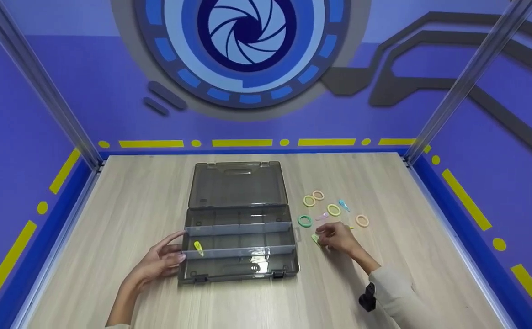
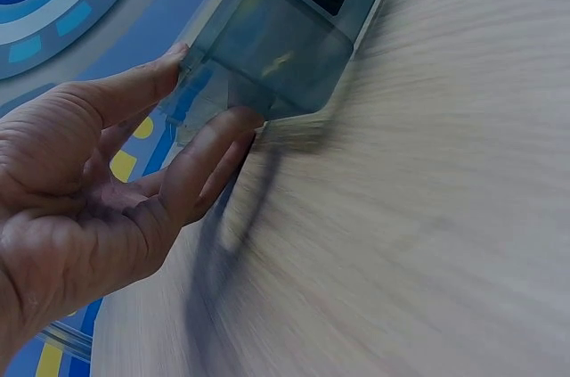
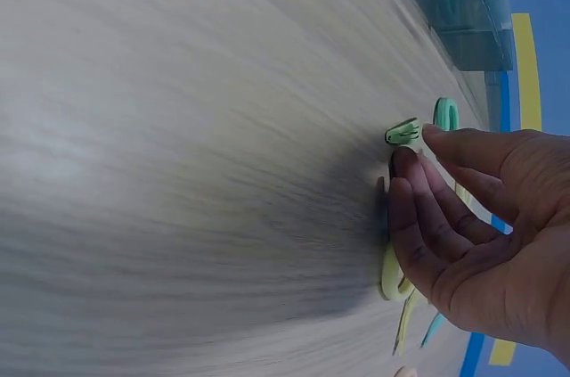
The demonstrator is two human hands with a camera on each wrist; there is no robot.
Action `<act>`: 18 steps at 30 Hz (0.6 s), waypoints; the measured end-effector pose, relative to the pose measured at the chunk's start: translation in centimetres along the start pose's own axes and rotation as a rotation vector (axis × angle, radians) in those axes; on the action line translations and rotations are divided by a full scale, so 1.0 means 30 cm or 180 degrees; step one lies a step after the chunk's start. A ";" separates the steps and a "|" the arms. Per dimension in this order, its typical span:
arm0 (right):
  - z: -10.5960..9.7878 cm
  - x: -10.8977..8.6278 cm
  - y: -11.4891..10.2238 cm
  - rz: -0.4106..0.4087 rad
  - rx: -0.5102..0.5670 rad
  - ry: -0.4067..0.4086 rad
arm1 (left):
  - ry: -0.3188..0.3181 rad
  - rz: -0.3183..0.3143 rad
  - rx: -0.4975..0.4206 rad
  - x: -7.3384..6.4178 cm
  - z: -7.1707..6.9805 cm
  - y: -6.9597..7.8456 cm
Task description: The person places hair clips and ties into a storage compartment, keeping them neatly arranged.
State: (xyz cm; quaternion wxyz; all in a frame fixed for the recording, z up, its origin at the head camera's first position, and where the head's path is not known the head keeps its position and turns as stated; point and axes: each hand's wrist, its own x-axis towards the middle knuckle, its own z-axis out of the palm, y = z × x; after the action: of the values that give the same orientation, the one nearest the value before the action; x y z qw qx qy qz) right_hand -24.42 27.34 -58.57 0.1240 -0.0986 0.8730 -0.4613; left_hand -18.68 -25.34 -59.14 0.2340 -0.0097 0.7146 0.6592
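Observation:
A grey see-through storage box [image 1: 238, 265] with compartments lies with its lid [image 1: 238, 187] laid back. One yellow hair clip [image 1: 198, 248] is in its middle row, at the left. My left hand [image 1: 158, 262] holds the box's left side, thumb and fingertips on the wall; the left wrist view has the hand [image 2: 116, 181] at the box corner. Right of the box, my right hand [image 1: 337, 237] pinches a light green hair clip [image 3: 403, 132] between thumb and finger, close to the tabletop. Beside that hand lie a green hair tie [image 1: 305, 221] and a pink hair clip [image 1: 322, 216].
Farther back on the table are yellow hair ties [image 1: 333, 210], peach hair ties [image 1: 362, 221] and a blue hair clip [image 1: 344, 205]. A yellow clip [image 1: 350, 227] shows partly behind the right hand. Blue printed walls and metal posts [image 1: 467, 82] enclose the table.

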 end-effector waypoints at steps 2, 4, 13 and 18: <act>0.003 -0.001 0.000 -0.0011 -0.0022 0.0012 | 0.0011 -0.0015 0.0010 0.001 -0.001 0.000; 0.008 -0.001 0.000 -0.0043 -0.0093 0.0041 | 0.0018 -0.0033 0.0014 0.003 0.000 -0.002; 0.022 0.005 -0.003 -0.0045 -0.0272 0.0078 | 0.0048 -0.0107 0.0008 0.006 0.008 -0.004; 0.022 0.013 -0.007 -0.0072 -0.0292 0.0039 | 0.0068 -0.0079 -0.0020 0.004 0.003 0.000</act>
State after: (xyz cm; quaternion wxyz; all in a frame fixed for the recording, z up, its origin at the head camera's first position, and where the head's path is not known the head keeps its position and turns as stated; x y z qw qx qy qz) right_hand -24.58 26.61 -58.81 0.1087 -0.1113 0.8928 -0.4228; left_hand -18.75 -25.23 -59.19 0.2345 -0.0264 0.7148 0.6583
